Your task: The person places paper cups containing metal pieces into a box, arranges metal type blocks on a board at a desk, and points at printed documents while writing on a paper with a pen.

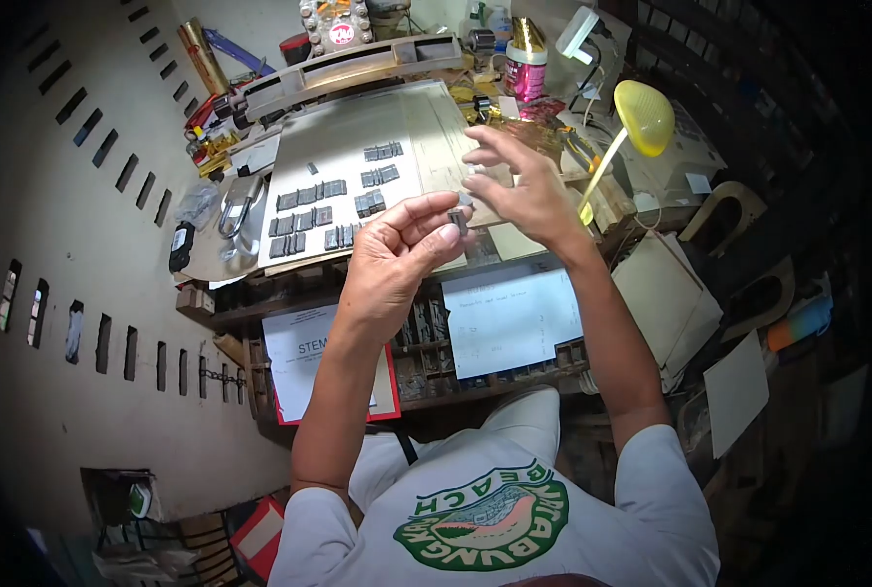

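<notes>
Left hand [397, 240] is pinching a small grey piece [458, 221] over the near side of the white board [357, 122]; right hand [524, 186] hovers loose, fingers apart. Yellow lamp [643, 117] crowds its right, grey blocks [304, 217] left.

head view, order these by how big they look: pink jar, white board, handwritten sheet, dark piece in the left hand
1. White board
2. Handwritten sheet
3. Pink jar
4. Dark piece in the left hand, partly covered but plainly smallest, though it is nearer the camera than the jar
</notes>
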A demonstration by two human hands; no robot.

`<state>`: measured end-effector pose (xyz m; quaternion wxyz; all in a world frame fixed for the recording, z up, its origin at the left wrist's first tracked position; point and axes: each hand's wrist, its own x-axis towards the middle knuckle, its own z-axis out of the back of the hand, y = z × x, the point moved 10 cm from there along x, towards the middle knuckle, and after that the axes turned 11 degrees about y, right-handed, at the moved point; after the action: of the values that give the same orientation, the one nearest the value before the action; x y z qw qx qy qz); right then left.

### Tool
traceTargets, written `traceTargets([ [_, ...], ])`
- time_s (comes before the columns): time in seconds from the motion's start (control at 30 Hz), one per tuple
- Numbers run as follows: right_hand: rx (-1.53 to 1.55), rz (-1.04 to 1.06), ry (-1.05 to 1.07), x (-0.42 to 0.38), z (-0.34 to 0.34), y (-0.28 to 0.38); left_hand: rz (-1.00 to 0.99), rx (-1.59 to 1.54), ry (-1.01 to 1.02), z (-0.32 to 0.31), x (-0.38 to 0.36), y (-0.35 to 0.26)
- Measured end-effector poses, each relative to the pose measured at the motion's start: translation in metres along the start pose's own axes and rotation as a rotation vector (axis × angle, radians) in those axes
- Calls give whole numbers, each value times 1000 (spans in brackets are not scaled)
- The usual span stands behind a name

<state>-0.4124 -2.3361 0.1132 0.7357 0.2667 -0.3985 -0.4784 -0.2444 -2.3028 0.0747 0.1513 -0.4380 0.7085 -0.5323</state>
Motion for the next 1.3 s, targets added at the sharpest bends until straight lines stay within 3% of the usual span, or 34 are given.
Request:
traceTargets([
  [0.07,-21,-38,37,4,-7,-2,6,-47,0,2,-3,0],
  [0.23,-135,177,-111,-14,0,25,59,-220,13,12,-9,8],
  [0.37,21,480,226,-54,-27,76,88,-175,134,11,-8,21],
  [0.57,12,414,241,-69,-28,67,243,-157,157,-8,-19,25],
  [0.7,-19,136,-96,-64,2,34,-42,580,-87,2,-16,-19],
  [0.73,-19,136,-101,-62,0,31,-42,582,-83,1,-13,-19],
  [0.87,-257,37,-301,-48,4,15,-207,1255,28,-23,8,-43],
  [1.03,-425,167,-344,-47,-7,25,-87,1277,76,-11,40,-34],
  [1.3,-292,69,-229,-4,5,8,-27,1193,77,-14,54,-38],
])
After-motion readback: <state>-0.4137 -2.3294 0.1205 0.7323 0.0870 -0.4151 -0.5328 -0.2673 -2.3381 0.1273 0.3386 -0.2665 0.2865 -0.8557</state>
